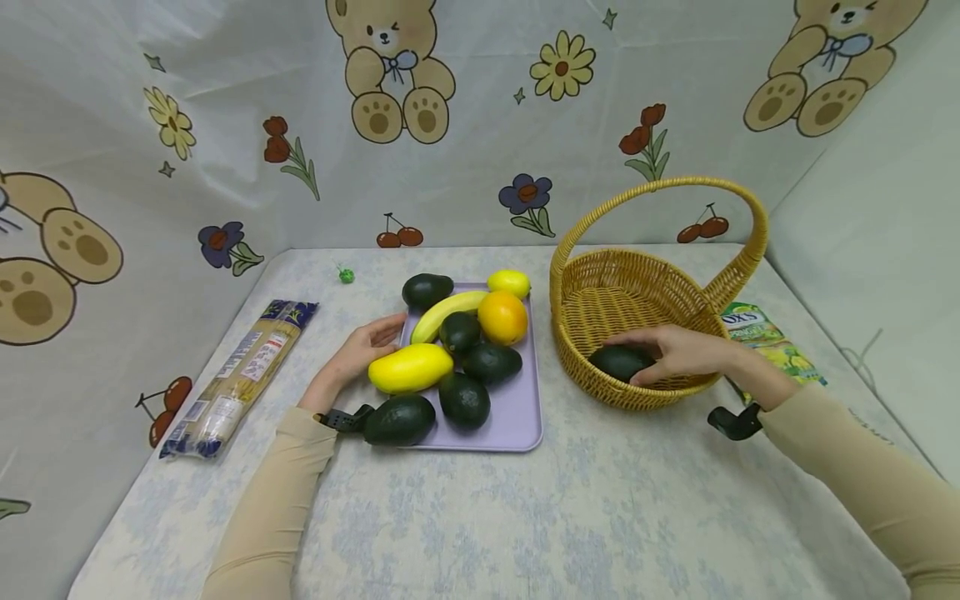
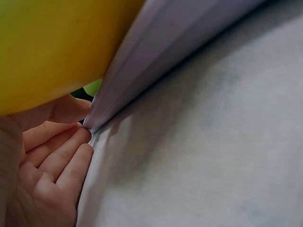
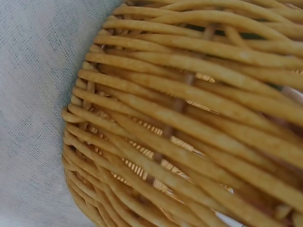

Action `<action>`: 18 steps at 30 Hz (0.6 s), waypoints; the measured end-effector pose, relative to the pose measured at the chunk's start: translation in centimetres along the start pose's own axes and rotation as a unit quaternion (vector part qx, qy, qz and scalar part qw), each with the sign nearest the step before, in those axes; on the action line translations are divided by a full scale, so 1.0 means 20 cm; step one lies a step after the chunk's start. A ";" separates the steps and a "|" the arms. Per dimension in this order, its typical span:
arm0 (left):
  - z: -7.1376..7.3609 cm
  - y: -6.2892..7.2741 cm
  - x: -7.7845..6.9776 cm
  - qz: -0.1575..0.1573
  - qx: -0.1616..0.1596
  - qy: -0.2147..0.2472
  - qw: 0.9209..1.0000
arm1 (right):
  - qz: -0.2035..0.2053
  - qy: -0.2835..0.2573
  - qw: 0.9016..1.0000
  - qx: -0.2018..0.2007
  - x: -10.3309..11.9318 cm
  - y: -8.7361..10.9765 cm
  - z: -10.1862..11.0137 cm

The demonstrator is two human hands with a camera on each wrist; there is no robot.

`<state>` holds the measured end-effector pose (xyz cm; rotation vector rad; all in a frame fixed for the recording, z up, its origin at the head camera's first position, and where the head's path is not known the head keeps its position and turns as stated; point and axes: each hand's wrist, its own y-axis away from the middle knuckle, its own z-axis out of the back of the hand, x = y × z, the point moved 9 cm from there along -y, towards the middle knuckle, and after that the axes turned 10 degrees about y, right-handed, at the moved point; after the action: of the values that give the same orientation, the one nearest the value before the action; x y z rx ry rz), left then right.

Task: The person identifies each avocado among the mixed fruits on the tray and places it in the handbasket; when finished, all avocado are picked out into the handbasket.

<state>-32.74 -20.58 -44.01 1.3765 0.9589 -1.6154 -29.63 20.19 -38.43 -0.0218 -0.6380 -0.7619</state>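
Observation:
My left hand [image 1: 362, 348] is at the left edge of the lilac tray [image 1: 529, 408]. In the left wrist view its thumb and fingers [image 2: 66, 153] pinch the tray rim, beneath a yellow mango [image 2: 57, 47]. The tray bears several dark avocados [image 1: 491, 364], a banana [image 1: 444, 314], an orange [image 1: 502, 317] and a lemon [image 1: 508, 283]. Inside the wicker basket [image 1: 632, 397], my right hand [image 1: 678, 350] holds a dark avocado [image 1: 619, 363] low near the front wall. Only the woven basket wall [image 3: 142, 94] fills the right wrist view, hiding most of that hand.
A pack of dry noodles [image 1: 238, 379] lies at the left of the table. Behind the tray is a small green object [image 1: 346, 275]. A green and yellow packet [image 1: 765, 333] lies partly behind the basket, whose tall handle [image 1: 660, 185] arches over it.

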 end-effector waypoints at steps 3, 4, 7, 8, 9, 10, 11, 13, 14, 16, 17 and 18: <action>0.00 0.00 0.01 0.002 0.000 -0.003 1.000 | -0.003 0.006 1.000 -0.003 0.00 0.00 0.01; 0.00 0.00 0.01 0.003 0.001 -0.003 1.000 | -0.002 0.009 1.000 -0.004 0.01 0.00 0.01; -0.01 -0.01 0.02 0.002 0.007 0.000 1.000 | -0.002 0.007 1.000 -0.010 0.02 0.01 0.02; -0.01 -0.01 0.02 0.001 0.008 0.001 1.000 | -0.005 0.000 1.000 -0.014 0.03 0.01 0.03; 0.00 -0.01 0.02 0.001 0.009 0.002 1.000 | -0.007 -0.010 1.000 -0.021 0.04 0.02 0.05; 0.00 -0.01 0.02 0.000 0.009 0.002 1.000 | -0.009 -0.016 0.999 -0.031 0.06 0.02 0.08; 0.00 -0.01 0.02 0.000 0.009 0.003 1.000 | -0.011 -0.022 0.999 -0.047 0.08 0.03 0.11; 0.01 -0.01 0.02 0.001 0.007 0.003 1.000 | -0.006 -0.035 0.995 -0.090 0.15 0.06 0.20; 0.01 -0.01 0.02 0.003 0.006 0.003 1.000 | 0.002 -0.042 0.992 -0.116 0.20 0.07 0.24; 0.01 -0.01 0.02 0.003 0.004 0.002 1.000 | 0.029 -0.059 0.984 -0.165 0.30 0.10 0.32; 0.01 -0.01 0.01 0.003 0.004 0.001 1.000 | 0.045 -0.072 0.979 -0.186 0.35 0.11 0.35; 0.01 -0.01 0.01 0.003 0.003 0.001 1.000 | 0.061 -0.088 0.974 -0.199 0.40 0.12 0.36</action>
<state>-32.97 -20.76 -44.25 1.3838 0.9514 -1.6144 -27.63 18.57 -27.69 -0.4983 -0.6362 -0.7631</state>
